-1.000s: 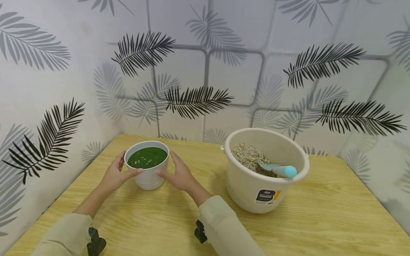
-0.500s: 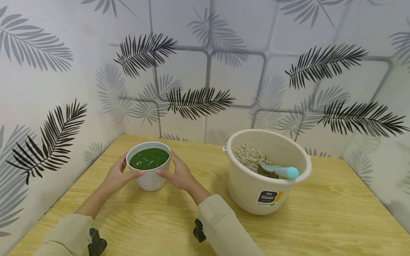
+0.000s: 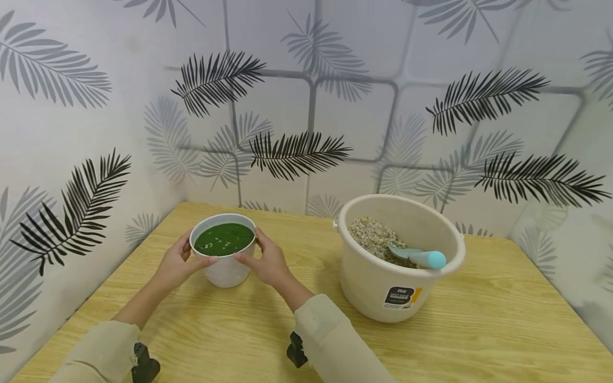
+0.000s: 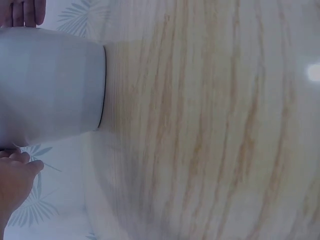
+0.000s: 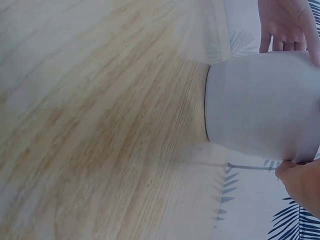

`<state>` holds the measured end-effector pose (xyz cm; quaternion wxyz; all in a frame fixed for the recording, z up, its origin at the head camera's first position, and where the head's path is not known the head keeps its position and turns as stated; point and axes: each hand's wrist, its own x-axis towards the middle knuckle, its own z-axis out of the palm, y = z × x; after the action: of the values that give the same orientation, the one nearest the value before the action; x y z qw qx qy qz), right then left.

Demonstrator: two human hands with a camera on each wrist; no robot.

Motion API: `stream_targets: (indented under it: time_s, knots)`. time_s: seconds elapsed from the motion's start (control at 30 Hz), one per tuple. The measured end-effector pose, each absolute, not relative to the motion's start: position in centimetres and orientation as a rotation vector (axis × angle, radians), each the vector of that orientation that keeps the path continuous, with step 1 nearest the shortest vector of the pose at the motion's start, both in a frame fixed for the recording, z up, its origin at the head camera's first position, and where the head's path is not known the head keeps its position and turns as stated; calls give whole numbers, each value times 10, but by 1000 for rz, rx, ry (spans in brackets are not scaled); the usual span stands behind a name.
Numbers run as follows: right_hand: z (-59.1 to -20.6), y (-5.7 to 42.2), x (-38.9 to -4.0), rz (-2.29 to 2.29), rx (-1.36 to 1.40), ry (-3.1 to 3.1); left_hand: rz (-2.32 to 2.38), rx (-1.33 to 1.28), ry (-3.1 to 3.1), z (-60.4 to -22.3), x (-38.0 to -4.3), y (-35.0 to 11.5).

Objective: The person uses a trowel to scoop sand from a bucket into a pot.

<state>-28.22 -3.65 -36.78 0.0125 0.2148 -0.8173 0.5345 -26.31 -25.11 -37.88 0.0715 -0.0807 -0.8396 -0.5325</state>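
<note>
A white pot [image 3: 226, 272] with a smooth green filling [image 3: 225, 239], flecked with pale bits, stands upright at the left of the table. My left hand [image 3: 175, 263] grips its left side, thumb across the front below the rim and fingers partly hidden behind. On the opposite side my right hand [image 3: 268, 261] holds it in the same way, thumb near the front. In the left wrist view the pot's base [image 4: 100, 90] is right at the tabletop, and the right wrist view shows the pot wall [image 5: 255, 105] between both hands.
To the right stands a large cream bucket [image 3: 373, 295] partly filled with gravelly grains [image 3: 371, 231]. A scoop with a light blue handle [image 3: 431, 259] leans inside it against the rim. Leaf-patterned walls [image 3: 306, 117] border the wooden table [image 3: 230, 340] at the back and left.
</note>
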Motion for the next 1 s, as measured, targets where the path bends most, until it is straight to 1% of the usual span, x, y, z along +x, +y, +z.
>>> stream_targets:
  time_s: [1.0]
  knots:
    - [-373, -24, -279, 1855, 559, -2384, -1565, -260, -2547, -376, -260, -235]
